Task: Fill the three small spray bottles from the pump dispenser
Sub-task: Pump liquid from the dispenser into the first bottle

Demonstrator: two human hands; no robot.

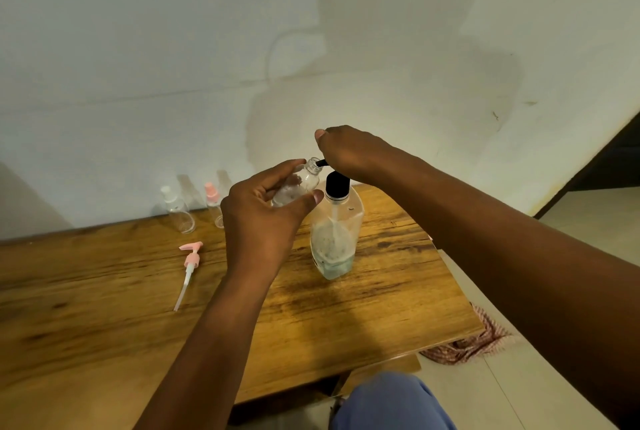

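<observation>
Right now, near the middle of the frame, the left hand (263, 218) holds a small clear spray bottle (298, 185) tilted, its fingers (287, 168) curled round the body and the thumb pressed to the near side, so the open neck meets the black spout of the pump dispenser (336, 225). The right hand (349, 152) rests on the pump head, fingers folded down over it; whether they are pressing I cannot tell. The little bottle looks light, thin-walled and a bit slick, so a grip round its middle seems wise, firm but not squeezing. The dispenser, only part full and standing on the tabletop (381, 291), may tip under a sideways push. Left of the hands, two more small bottles (180, 211) (214, 204) stand by the wall, and a pink pump top (188, 266) lies loose.
</observation>
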